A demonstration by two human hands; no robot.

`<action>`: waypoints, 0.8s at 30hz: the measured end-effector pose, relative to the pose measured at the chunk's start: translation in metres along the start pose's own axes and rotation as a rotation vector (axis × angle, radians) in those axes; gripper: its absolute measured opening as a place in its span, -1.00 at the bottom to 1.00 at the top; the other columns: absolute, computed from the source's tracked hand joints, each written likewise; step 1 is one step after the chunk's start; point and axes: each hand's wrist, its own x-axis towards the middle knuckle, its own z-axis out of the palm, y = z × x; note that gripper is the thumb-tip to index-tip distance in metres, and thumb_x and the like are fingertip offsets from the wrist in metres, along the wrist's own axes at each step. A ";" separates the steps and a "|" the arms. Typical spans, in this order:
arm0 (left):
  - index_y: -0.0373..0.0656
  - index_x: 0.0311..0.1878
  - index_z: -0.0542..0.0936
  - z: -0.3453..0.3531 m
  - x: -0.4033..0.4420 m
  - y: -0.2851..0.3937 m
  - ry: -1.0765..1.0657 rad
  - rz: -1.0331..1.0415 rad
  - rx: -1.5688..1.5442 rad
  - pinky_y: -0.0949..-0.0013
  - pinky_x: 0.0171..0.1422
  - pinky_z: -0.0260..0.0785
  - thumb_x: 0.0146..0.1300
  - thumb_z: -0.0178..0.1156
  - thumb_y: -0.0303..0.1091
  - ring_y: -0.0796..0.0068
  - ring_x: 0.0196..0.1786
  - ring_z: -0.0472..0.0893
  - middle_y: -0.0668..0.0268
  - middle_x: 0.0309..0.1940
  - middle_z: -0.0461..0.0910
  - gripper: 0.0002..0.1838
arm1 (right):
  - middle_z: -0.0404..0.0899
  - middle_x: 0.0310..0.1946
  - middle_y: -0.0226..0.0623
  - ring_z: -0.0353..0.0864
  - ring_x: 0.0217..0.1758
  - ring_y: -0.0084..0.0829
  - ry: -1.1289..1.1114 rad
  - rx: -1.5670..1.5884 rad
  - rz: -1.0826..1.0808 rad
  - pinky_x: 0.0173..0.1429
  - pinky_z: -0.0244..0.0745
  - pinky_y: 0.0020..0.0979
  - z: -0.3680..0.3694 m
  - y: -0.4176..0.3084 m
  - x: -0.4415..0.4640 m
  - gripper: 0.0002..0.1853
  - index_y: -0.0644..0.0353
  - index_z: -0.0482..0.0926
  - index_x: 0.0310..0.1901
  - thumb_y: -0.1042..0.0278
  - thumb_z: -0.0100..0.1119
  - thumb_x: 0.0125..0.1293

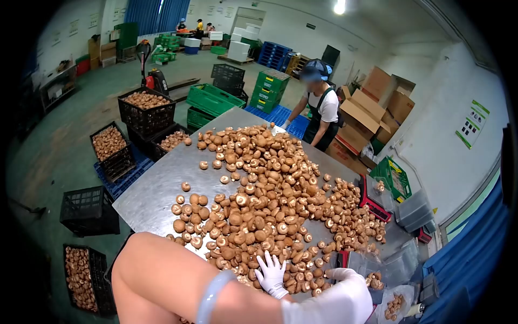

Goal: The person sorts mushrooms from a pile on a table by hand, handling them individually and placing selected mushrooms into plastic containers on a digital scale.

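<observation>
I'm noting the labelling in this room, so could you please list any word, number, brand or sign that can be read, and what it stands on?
I can read no text with certainty.
Too small or blurred:
the green-edged wall poster
labels on the stacked green crates
lettering on the red pallet jack
printing on the cardboard box

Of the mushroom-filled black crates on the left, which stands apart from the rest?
The black crate at the picture's lower left; the other filled ones are grouped farther back by the blue pallet.
</observation>
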 end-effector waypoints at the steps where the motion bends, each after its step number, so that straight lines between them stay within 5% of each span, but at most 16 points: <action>1: -0.24 -0.10 0.58 0.001 -0.005 0.000 -0.003 -0.016 -0.011 0.25 0.06 0.43 0.10 0.19 -0.38 0.16 0.02 0.57 0.15 -0.09 0.55 -0.72 | 0.19 0.40 -0.26 0.21 0.37 -0.07 0.003 0.001 0.002 0.39 -0.10 0.29 -0.004 -0.002 0.001 -0.40 -0.24 0.38 0.30 -0.05 0.17 0.19; 8: -0.20 -0.06 0.60 -0.004 -0.015 -0.016 0.007 0.001 -0.161 0.28 0.09 0.44 0.12 0.22 -0.42 0.17 0.04 0.58 0.17 -0.05 0.58 -0.71 | 0.19 0.41 -0.25 0.21 0.37 -0.06 0.000 0.032 0.009 0.39 -0.12 0.29 0.006 0.002 -0.006 -0.39 -0.21 0.37 0.30 -0.02 0.18 0.19; 14: -0.17 -0.02 0.61 -0.012 -0.067 -0.059 0.057 -0.177 -0.634 0.30 0.11 0.45 0.13 0.25 -0.45 0.18 0.06 0.59 0.19 -0.02 0.61 -0.69 | 0.19 0.40 -0.25 0.22 0.37 -0.06 0.033 0.122 0.029 0.40 -0.12 0.28 0.020 0.006 -0.005 -0.40 -0.20 0.39 0.29 -0.01 0.19 0.18; 16: -0.16 0.00 0.61 0.001 -0.097 -0.075 0.119 -0.448 -0.743 0.30 0.12 0.45 0.13 0.26 -0.46 0.19 0.06 0.59 0.20 -0.01 0.61 -0.68 | 0.22 0.40 -0.29 0.26 0.35 -0.08 0.023 0.091 0.012 0.39 -0.18 0.33 0.006 0.004 -0.003 -0.41 -0.20 0.43 0.25 -0.01 0.20 0.14; 20: -0.17 0.03 0.58 0.108 -0.219 -0.069 0.254 -1.316 -0.612 0.26 0.24 0.36 0.15 0.26 -0.46 0.19 0.08 0.56 0.18 -0.03 0.62 -0.66 | 0.25 0.37 -0.26 0.27 0.33 -0.07 0.044 0.080 -0.004 0.37 -0.10 0.33 0.003 0.003 -0.002 -0.41 -0.17 0.44 0.24 0.01 0.23 0.14; 24: -0.21 -0.24 0.64 0.228 -0.323 0.007 0.208 -1.615 -0.431 0.19 0.13 0.38 0.05 0.30 -0.38 0.12 -0.01 0.57 0.12 -0.14 0.63 -0.80 | 0.22 0.39 -0.22 0.24 0.34 -0.04 0.020 0.076 -0.009 0.41 -0.15 0.28 0.000 0.002 -0.001 -0.40 -0.14 0.43 0.26 0.01 0.24 0.15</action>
